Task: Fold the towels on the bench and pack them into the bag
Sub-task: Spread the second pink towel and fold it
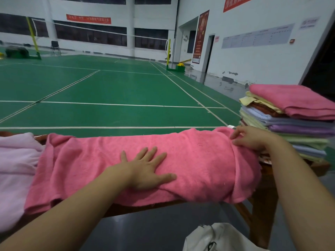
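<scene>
At the far left a pale lilac towel [16, 171] is lying heaped on the tabletop [268, 171], its edge overlapped by the pink towel [195, 160], so any drag on the pink one is likely pulling the lilac one along with it. The pink towel is lying spread lengthwise across the tabletop, its near edge hanging over the front; that overhang is risking a slide to the floor if the cloth is tugged toward the person. The left hand [146, 171] is pressing flat on the towel's middle, its grip open with fingers spread. The right hand [252, 138] is touching the towel's right end, fingers bent onto the cloth; whether it is truly pinching I cannot tell. Just beside it the stack of folded towels [293, 120] is leaning unevenly, and a careless sweep is threatening to topple it. The white bag [221, 238] is waiting below on the floor.
</scene>
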`<action>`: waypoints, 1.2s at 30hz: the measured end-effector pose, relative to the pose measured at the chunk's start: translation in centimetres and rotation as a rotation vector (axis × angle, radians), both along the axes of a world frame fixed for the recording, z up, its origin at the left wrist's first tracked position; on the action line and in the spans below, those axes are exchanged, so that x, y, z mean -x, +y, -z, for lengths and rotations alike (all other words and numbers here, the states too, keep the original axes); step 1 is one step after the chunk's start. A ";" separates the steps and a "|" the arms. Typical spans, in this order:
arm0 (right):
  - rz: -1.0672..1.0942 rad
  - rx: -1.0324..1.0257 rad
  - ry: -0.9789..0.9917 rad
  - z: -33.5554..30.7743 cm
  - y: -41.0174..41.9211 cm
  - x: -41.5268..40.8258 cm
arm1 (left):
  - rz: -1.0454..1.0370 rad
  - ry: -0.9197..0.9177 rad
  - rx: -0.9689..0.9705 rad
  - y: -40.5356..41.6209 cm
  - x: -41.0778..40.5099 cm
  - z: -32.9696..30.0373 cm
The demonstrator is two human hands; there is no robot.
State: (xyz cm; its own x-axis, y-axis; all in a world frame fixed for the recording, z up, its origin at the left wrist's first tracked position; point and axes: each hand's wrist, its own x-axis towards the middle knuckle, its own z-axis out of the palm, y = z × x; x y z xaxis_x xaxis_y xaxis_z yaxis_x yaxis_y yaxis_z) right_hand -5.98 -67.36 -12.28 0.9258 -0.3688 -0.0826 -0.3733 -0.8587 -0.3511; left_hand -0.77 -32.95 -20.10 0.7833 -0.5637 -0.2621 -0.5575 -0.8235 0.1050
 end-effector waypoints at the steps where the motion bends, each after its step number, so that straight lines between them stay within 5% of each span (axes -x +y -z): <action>1: -0.005 -0.016 0.009 -0.1 -0.2 0.2 | 0.000 -0.004 0.005 0.0 0.0 0.1; 8: 0.142 -0.383 0.058 0.5 -2.4 0.7 | -0.016 -0.056 0.078 0.3 -0.5 -0.7; 15: 0.010 -0.583 -0.163 0.7 -2.0 2.4 | -0.035 -0.111 0.094 0.7 -1.4 -0.5; 22: -0.043 -0.223 -0.199 1.0 -1.3 2.7 | -0.038 -0.136 0.149 0.3 -2.0 -0.4; 27: -0.058 -0.174 -0.294 0.8 -1.0 2.9 | -0.004 -0.159 0.198 0.3 -2.7 -0.4; 29: -0.062 -0.329 -0.320 0.2 -0.8 3.4 | 0.050 -0.170 0.210 0.4 -3.1 -0.4; 32: -0.145 -0.820 -0.210 0.0 -0.8 3.9 | 0.079 -0.146 0.194 0.2 -3.3 -0.6; 36: -0.203 -0.974 -0.252 0.9 -0.4 3.0 | 0.077 -0.056 0.114 -0.4 -2.8 -0.7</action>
